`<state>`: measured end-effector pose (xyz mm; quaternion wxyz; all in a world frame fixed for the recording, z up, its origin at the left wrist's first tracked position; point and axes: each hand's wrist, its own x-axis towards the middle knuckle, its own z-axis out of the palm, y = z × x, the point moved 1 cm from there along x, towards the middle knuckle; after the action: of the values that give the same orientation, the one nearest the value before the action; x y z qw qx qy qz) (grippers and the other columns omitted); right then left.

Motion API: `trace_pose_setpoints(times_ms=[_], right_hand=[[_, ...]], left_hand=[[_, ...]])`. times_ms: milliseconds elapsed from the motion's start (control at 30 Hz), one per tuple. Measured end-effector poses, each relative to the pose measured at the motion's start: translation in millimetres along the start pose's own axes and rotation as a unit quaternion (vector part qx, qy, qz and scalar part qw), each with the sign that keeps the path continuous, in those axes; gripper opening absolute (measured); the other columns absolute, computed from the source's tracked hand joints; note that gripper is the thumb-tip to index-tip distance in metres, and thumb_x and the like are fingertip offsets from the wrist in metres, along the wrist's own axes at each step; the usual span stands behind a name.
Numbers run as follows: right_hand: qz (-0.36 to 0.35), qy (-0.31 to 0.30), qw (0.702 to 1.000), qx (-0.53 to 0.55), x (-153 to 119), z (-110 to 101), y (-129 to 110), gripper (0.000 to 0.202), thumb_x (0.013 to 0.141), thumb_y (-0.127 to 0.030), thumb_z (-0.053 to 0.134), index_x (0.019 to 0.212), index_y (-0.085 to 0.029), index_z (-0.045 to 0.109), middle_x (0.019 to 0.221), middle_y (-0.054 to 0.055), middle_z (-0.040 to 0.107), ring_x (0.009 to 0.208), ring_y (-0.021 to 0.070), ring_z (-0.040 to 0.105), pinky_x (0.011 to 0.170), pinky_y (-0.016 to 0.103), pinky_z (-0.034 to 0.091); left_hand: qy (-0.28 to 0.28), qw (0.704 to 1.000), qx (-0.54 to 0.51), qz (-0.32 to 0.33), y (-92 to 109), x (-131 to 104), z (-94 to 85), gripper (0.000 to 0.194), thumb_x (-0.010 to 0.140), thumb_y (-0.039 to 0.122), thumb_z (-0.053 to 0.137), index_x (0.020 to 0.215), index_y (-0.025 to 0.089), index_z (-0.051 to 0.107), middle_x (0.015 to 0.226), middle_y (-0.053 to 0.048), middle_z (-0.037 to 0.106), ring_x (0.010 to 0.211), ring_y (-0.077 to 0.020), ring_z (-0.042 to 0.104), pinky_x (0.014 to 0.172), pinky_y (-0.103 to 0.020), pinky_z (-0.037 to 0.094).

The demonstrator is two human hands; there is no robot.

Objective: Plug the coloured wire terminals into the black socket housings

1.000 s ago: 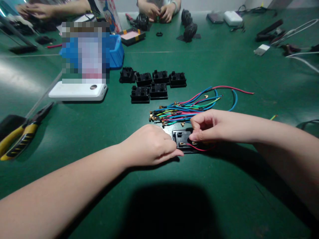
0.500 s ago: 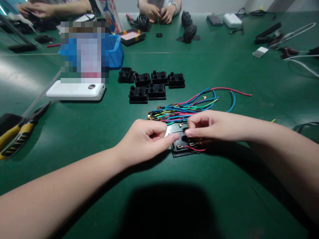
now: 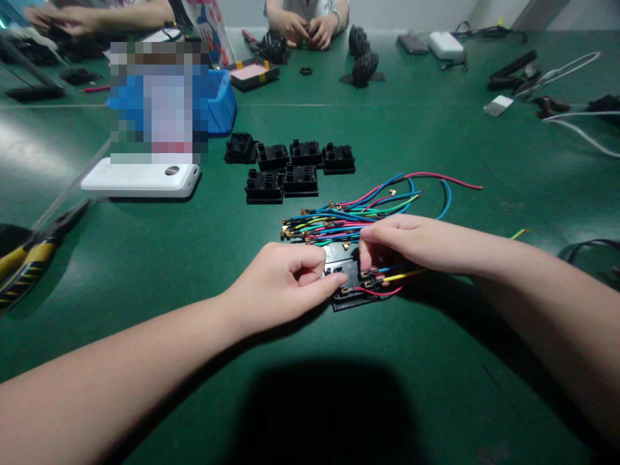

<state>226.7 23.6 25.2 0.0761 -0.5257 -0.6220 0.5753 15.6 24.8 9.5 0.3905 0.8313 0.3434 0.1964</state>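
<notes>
My left hand (image 3: 285, 276) grips a black plastic socket housing (image 3: 352, 270) at its left side, the thumb lying across its top. At the upper right of the housing is my right hand (image 3: 404, 242), its fingers curled and pressed together; what they pinch, if anything, is hidden. A red wire (image 3: 382, 292), a yellow wire (image 3: 400, 276) and a blue wire (image 3: 387, 268) lead from metal terminals on the housing towards the right. Just behind both hands lies a bundle of coloured wires (image 3: 334, 223) with brass terminals at the left ends.
Several black housings (image 3: 301, 179) stand beyond the wires. On the left are a white power bank (image 3: 138, 179), pliers (image 3: 36, 258) and a blue bin (image 3: 223, 103). A co-worker's hands (image 3: 307, 29) are across the table, near black cable coils (image 3: 363, 64). White cables (image 3: 576, 129) lie right.
My right hand's fingers have drawn up slightly from the housing, and the blue and yellow wires' terminals now show below them. My left hand keeps its hold. The whole view has shifted slightly.
</notes>
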Motion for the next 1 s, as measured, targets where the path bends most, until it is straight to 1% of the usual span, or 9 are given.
trace_pose_setpoints(times_ms=[100,200,300,400,567,633,733,900,1000], right_hand=[[-0.008,-0.006,1.000,0.004,-0.6,-1.6,0.7,0.039,0.093,-0.031,0.036,0.070,-0.018,0.065,0.063,0.002,0.058,0.056,0.0134,0.049,0.055,0.028,0.037],[-0.023,-0.029,0.999,0.010,-3.2,-2.7,1.7,0.041,0.096,-0.036,0.033,0.077,-0.018,0.064,0.073,0.003,0.061,0.066,0.0146,0.054,0.061,0.028,0.041],[-0.046,-0.031,0.998,0.001,-3.9,-0.7,4.3,0.030,0.092,-0.042,0.047,0.077,-0.019,0.058,0.072,-0.001,0.057,0.064,0.0122,0.050,0.058,0.025,0.039],[-0.058,-0.052,0.997,0.013,-2.0,3.7,7.4,0.027,0.084,-0.040,0.061,0.073,-0.019,0.049,0.063,-0.005,0.050,0.055,0.0089,0.043,0.050,0.022,0.034],[-0.086,-0.047,0.995,-0.024,-1.3,5.7,7.5,0.030,0.085,-0.043,0.061,0.074,-0.018,0.049,0.064,-0.004,0.051,0.056,0.0081,0.043,0.051,0.021,0.034],[-0.084,-0.041,0.995,-0.035,-3.0,7.0,6.2,0.031,0.085,-0.045,0.061,0.075,-0.018,0.049,0.065,-0.004,0.054,0.056,0.0085,0.045,0.051,0.021,0.036],[-0.058,-0.051,0.997,-0.010,-5.4,13.0,4.6,0.031,0.088,-0.047,0.057,0.078,-0.019,0.047,0.061,-0.003,0.057,0.053,0.0096,0.049,0.047,0.021,0.037],[-0.060,-0.122,0.989,0.063,-5.9,22.2,5.0,0.025,0.092,-0.043,0.053,0.087,-0.019,0.049,0.068,-0.003,0.060,0.059,0.0096,0.057,0.051,0.019,0.041],[-0.043,-0.142,0.984,0.100,-4.1,21.1,6.7,0.023,0.091,-0.041,0.055,0.088,-0.019,0.049,0.070,-0.002,0.061,0.059,0.0086,0.058,0.052,0.018,0.043]], left_hand=[[0.002,1.000,-0.005,-0.021,0.3,0.4,-0.6,0.042,0.082,0.027,0.060,0.053,0.017,0.030,0.049,0.008,0.029,0.047,-0.0050,0.028,0.046,-0.018,0.022],[0.020,0.999,-0.018,-0.029,-0.2,2.0,-2.4,0.039,0.081,0.028,0.062,0.056,0.017,0.033,0.052,0.008,0.032,0.049,-0.0055,0.030,0.047,-0.018,0.024],[0.034,0.999,-0.026,-0.018,-0.9,3.4,-3.6,0.036,0.080,0.027,0.063,0.060,0.018,0.034,0.055,0.008,0.033,0.051,-0.0060,0.030,0.048,-0.018,0.026],[0.014,0.999,-0.033,0.021,-1.4,2.9,-3.1,0.036,0.082,0.024,0.062,0.061,0.018,0.034,0.057,0.008,0.032,0.052,-0.0061,0.030,0.048,-0.018,0.026],[-0.021,0.988,0.008,0.151,-1.3,-0.2,-0.4,0.036,0.085,0.022,0.062,0.060,0.017,0.037,0.056,0.008,0.032,0.052,-0.0059,0.029,0.051,-0.019,0.026],[-0.020,0.986,0.028,0.161,-2.0,-0.9,0.6,0.036,0.085,0.023,0.062,0.060,0.016,0.038,0.056,0.008,0.032,0.052,-0.0059,0.029,0.052,-0.019,0.026],[-0.018,0.988,0.041,0.150,-3.7,-1.3,1.5,0.039,0.085,0.028,0.063,0.059,0.017,0.036,0.056,0.008,0.030,0.052,-0.0065,0.028,0.051,-0.020,0.025],[-0.055,0.982,0.047,0.175,-6.7,-0.3,1.1,0.038,0.086,0.032,0.062,0.062,0.018,0.036,0.058,0.007,0.034,0.053,-0.0075,0.032,0.052,-0.022,0.026],[-0.076,0.980,0.054,0.174,-7.1,0.8,0.0,0.037,0.086,0.036,0.062,0.064,0.018,0.038,0.061,0.006,0.039,0.056,-0.0082,0.036,0.054,-0.022,0.028]])
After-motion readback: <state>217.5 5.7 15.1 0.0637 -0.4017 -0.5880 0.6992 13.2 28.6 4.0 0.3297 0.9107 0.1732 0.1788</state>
